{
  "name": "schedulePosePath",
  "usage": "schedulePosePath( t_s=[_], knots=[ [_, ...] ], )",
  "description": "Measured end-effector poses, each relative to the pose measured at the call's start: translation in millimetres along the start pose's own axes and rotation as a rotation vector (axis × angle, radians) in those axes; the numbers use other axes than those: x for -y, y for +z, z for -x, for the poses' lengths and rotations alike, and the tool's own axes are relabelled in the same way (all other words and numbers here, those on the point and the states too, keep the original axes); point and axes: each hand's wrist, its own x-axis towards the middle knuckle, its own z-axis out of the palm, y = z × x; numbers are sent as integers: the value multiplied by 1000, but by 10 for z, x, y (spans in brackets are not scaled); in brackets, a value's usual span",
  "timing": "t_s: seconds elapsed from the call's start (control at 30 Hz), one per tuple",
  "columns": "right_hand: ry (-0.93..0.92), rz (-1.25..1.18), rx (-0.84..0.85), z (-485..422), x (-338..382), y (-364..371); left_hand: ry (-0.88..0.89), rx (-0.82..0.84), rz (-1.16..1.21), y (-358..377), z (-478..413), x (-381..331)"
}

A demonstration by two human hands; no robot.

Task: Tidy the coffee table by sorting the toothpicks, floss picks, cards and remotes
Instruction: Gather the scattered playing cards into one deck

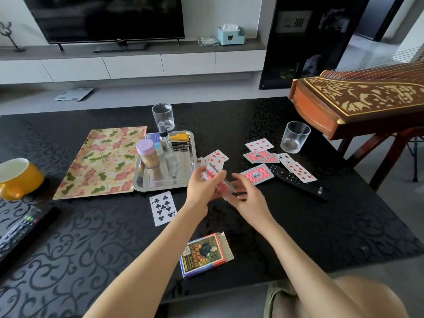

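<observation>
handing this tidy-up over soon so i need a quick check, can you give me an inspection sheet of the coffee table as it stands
surface: black patterned coffee table, cards scattered on it.
job's things: card stack in hand; nine of clubs face up in front of the steel tray; loose cards at right, some lying over a remote; second remote at left edge; open card box near the front; toothpick jar upright in the steel tray; floss picks not identifiable.
clutter: rear glass, right glass, yellow mug, floral tray, spray bottle.
grippers: left hand and right hand both hold the card stack above the table.
cables: nothing seen.
surroundings: tv, tissue box, stringed instrument at right.
</observation>
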Motion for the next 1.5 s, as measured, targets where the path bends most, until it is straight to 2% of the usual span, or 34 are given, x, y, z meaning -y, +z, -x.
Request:
schedulePosePath(
  t_s=[0.17,0.33,0.57,0.67,0.77,0.83,0.93,1.03,1.1,1.2,1.33,1.5],
  knots=[
    [63,35,111,-91,-1,70,-29,-10,-45,-241,-21,-112],
    [-63,621,70,-375,9,210,-54,-10,-74,-453,-35,-175],
    [-80,1019,303,-939,45,406,-104,3,-84,-698,-28,-282],
    [-120,1006,316,-974,-34,408,-104,-8,-109,-771,-81,-294],
    [-308,1004,244,-740,-97,296,-112,-13,-113,-818,-133,-307],
    [-383,996,292,-505,-155,184,-128,-3,-106,-834,-159,-302],
    [-364,990,392,-117,-163,31,-160,23,-96,-837,-175,-280],
    [-372,1131,444,119,-31,-75,-188,45,-111,-831,-168,-256],
    [-323,1166,425,97,98,-122,-197,74,-128,-820,-161,-233],
    [-245,1045,365,-143,212,-87,-201,86,-138,-788,-145,-225],
    [-96,1116,535,-423,230,95,-207,60,-143,-741,-88,-219],
    [89,1141,566,-458,225,33,-224,53,-157,-719,-29,-157]
  ],
)
